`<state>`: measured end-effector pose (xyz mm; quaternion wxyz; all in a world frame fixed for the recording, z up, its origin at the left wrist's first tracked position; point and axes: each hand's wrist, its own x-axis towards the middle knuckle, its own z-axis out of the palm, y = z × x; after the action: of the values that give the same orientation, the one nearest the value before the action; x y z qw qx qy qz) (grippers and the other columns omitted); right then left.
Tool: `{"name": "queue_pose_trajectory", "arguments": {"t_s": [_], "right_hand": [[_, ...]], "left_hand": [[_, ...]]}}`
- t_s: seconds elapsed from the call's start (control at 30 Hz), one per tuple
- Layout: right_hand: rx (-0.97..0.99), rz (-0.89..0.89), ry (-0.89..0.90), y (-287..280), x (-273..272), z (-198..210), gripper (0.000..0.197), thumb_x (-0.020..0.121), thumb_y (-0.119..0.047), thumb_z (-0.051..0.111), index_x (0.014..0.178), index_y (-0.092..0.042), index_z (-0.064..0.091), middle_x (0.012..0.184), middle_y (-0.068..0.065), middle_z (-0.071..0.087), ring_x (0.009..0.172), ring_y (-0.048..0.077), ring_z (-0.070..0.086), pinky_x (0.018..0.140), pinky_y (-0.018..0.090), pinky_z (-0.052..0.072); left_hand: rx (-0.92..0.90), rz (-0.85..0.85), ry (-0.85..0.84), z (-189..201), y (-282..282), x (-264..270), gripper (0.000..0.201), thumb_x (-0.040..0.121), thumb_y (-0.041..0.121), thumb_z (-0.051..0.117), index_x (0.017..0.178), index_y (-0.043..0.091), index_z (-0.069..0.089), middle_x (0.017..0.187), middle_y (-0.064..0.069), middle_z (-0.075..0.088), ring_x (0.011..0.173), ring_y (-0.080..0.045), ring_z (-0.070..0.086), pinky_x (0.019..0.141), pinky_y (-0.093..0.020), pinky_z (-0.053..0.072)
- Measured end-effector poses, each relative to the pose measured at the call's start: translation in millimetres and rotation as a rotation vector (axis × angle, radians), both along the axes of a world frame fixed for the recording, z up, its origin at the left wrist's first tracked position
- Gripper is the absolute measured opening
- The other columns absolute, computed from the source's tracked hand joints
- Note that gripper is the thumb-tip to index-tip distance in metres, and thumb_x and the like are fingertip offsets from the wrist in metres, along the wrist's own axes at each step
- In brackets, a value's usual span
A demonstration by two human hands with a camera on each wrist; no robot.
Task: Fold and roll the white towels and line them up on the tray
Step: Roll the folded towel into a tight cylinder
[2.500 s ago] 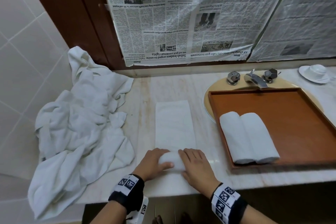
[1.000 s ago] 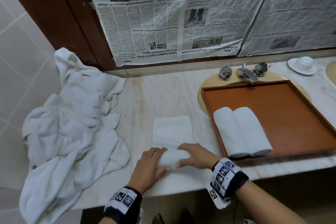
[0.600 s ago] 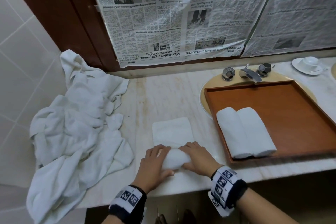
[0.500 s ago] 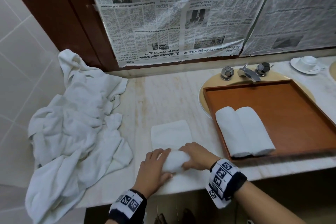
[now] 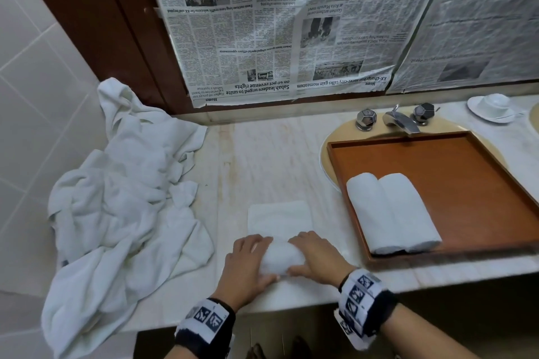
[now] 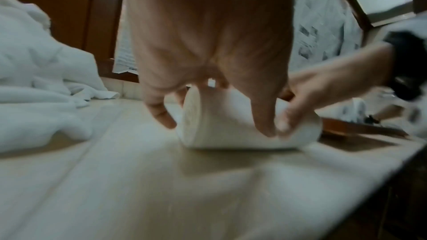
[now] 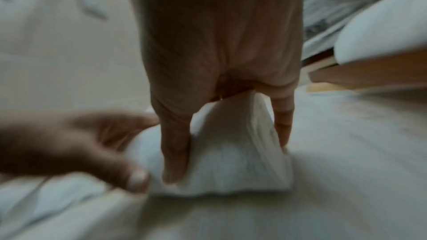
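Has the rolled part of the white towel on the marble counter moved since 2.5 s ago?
Yes. The rolled part of the white towel has advanced away from the counter's front edge; the flat strip ahead is much shorter.

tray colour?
Reddish-brown wood, plain; the tray shows best in the head view.

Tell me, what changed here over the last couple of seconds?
Both hands, left hand and right hand, rolled the towel away from the person; its flat part is shorter, the roll thicker. The two rolled towels on the tray and the towel pile stayed put.
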<state>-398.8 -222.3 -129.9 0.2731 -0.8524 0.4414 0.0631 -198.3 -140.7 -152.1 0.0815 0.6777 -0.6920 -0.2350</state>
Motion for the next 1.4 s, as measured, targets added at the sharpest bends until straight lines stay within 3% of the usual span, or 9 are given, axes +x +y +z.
{"name": "queue_pose_trajectory", "arguments": {"t_s": [0.2, 0.37, 0.47, 0.63, 0.8, 0.97, 1.1, 1.2, 1.4], "right_hand": [[0.320, -0.045, -0.045, -23, -3, 17, 0.055, 0.075, -0.053, 0.077, 0.118, -0.022, 0.062, 0.116, -0.003, 0.061, 0.104, 0.017, 0.055, 0.088, 0.031, 0.046], [-0.207, -0.007, 0.011, 19, -4, 8, 0.067, 0.086, -0.053, 0.061, 0.141, -0.022, 0.039, 0.136, -0.001, 0.043, 0.122, 0.022, 0.043, 0.098, 0.035, 0.040], [-0.267, -0.001, 0.022, 25, -3, -2, 0.066, 0.088, -0.050, 0.057, 0.144, -0.023, 0.036, 0.140, 0.001, 0.041, 0.128, 0.023, 0.040, 0.103, 0.034, 0.036], [0.078, -0.096, -0.106, -12, -5, 7, 0.058, 0.084, -0.050, 0.069, 0.134, -0.026, 0.052, 0.127, -0.004, 0.054, 0.117, 0.017, 0.048, 0.097, 0.030, 0.038], [0.340, -0.073, -0.085, -18, -9, 21, 0.051, 0.082, -0.051, 0.073, 0.120, -0.018, 0.062, 0.120, -0.001, 0.062, 0.109, 0.018, 0.055, 0.092, 0.031, 0.043], [-0.284, -0.066, -0.007, 25, -11, -1, 0.061, 0.091, -0.053, 0.042, 0.137, -0.013, 0.049, 0.132, 0.006, 0.052, 0.121, 0.028, 0.052, 0.097, 0.039, 0.047], [-0.404, -0.032, 0.044, 38, -6, -12, 0.086, 0.059, -0.059, 0.078, 0.127, -0.010, 0.057, 0.118, 0.009, 0.061, 0.107, 0.028, 0.064, 0.084, 0.038, 0.058], [-0.315, 0.009, -0.044, 20, -8, -11, 0.077, 0.077, -0.052, 0.073, 0.136, -0.009, 0.050, 0.129, 0.010, 0.054, 0.118, 0.031, 0.055, 0.097, 0.040, 0.049], [0.152, -0.093, -0.164, -27, -6, 10, 0.058, 0.089, -0.054, 0.063, 0.134, -0.018, 0.056, 0.132, 0.004, 0.055, 0.124, 0.022, 0.046, 0.104, 0.033, 0.035]], "left_hand": [[-0.124, -0.013, 0.086, -6, 1, 6, 0.071, 0.081, 0.069, 0.058, 0.143, 0.035, 0.047, 0.137, 0.010, 0.045, 0.127, -0.013, 0.037, 0.102, -0.034, 0.039], [0.064, -0.011, 0.165, 9, -24, 19, 0.074, 0.075, 0.072, 0.062, 0.137, 0.035, 0.054, 0.131, 0.010, 0.054, 0.119, -0.013, 0.046, 0.102, -0.035, 0.040], [0.077, 0.029, 0.213, 9, -29, 19, 0.070, 0.076, 0.065, 0.070, 0.136, 0.030, 0.057, 0.130, 0.007, 0.058, 0.119, -0.014, 0.051, 0.101, -0.028, 0.038], [-0.085, 0.011, 0.188, -2, -7, 12, 0.079, 0.079, 0.075, 0.053, 0.147, 0.036, 0.041, 0.144, 0.012, 0.042, 0.131, -0.010, 0.037, 0.109, -0.034, 0.036], [0.026, 0.075, 0.329, 4, -7, 13, 0.068, 0.074, 0.069, 0.070, 0.135, 0.040, 0.055, 0.126, 0.015, 0.056, 0.116, -0.005, 0.050, 0.102, -0.025, 0.038], [0.186, 0.096, 0.398, 19, -25, 18, 0.056, 0.078, 0.055, 0.077, 0.128, 0.035, 0.063, 0.121, 0.020, 0.060, 0.114, -0.003, 0.054, 0.083, -0.003, 0.033], [0.167, 0.163, 0.368, 17, -22, 12, 0.072, 0.076, 0.068, 0.069, 0.137, 0.033, 0.055, 0.131, 0.010, 0.056, 0.123, -0.010, 0.051, 0.097, -0.019, 0.035], [0.030, 0.175, 0.224, 7, -7, 6, 0.100, 0.067, 0.095, 0.039, 0.145, 0.032, 0.043, 0.141, 0.009, 0.041, 0.127, -0.015, 0.040, 0.106, -0.031, 0.038], [-0.052, 0.109, 0.063, -3, -5, 0, 0.092, 0.071, 0.081, 0.045, 0.150, 0.035, 0.032, 0.145, 0.008, 0.035, 0.129, -0.022, 0.035, 0.102, -0.036, 0.041]]}}
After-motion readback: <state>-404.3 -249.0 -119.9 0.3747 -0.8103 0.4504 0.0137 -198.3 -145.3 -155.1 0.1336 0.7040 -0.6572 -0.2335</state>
